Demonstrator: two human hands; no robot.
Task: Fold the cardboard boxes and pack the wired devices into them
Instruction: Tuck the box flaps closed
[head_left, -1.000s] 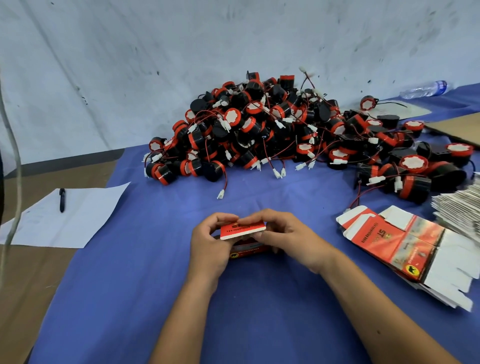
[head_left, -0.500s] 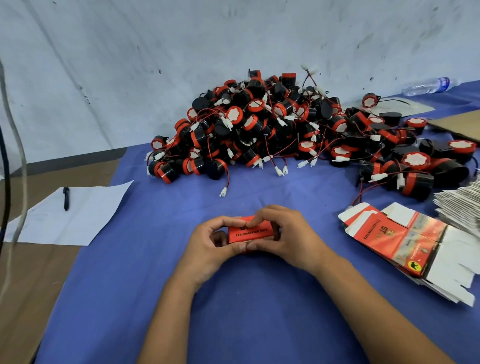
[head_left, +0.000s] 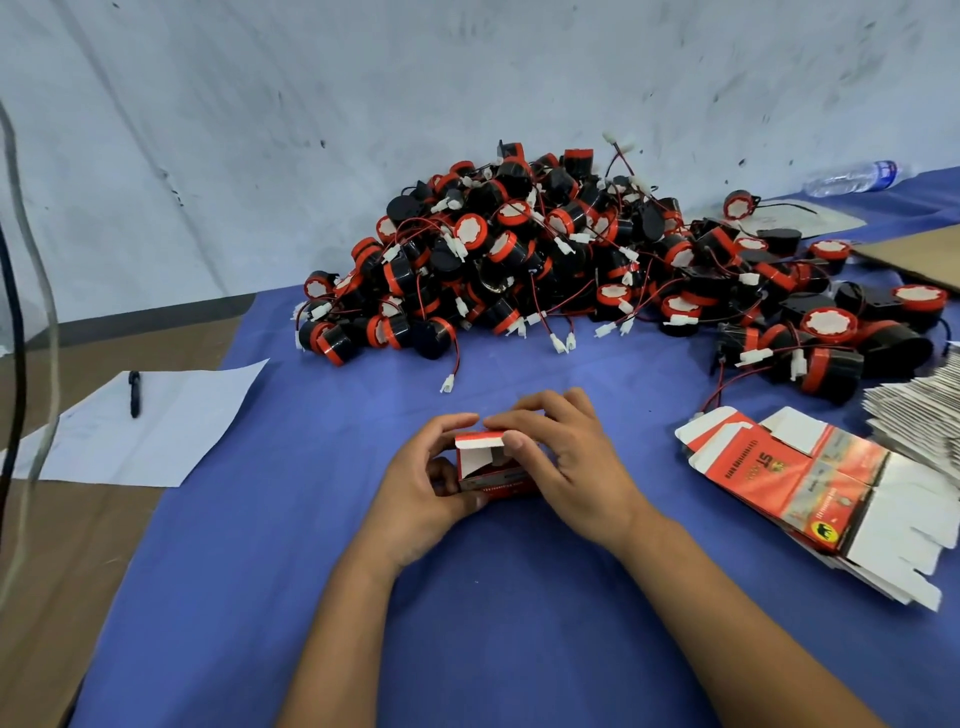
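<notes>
Now the box (head_left: 493, 470) has its end flap up, and I can see the white inside; half a second ago that end was turned so only the red side showed. My hands have stayed close in front of me.

Going from big to small: the blue cloth (head_left: 467, 623) covers the table under my arms. Far back on it sits the big pile (head_left: 545, 260) of black and red devices with red wires and white plugs, and it spreads out to my right. Near my right arm lies a stack of flat boxes (head_left: 810, 493), red and white, not yet folded. To my left a white paper (head_left: 156, 426) hangs half off the cloth, with a black pen (head_left: 134, 393) on it. Far right at the back lies a clear bottle (head_left: 852, 177) on its side.

My left hand (head_left: 421, 499) grips the left side of the box, thumb in front. My right hand (head_left: 566, 467) holds the top and right side, with fingers curled over the flap edge. My fingers hide most of the box, so I cannot tell what is inside it.
</notes>
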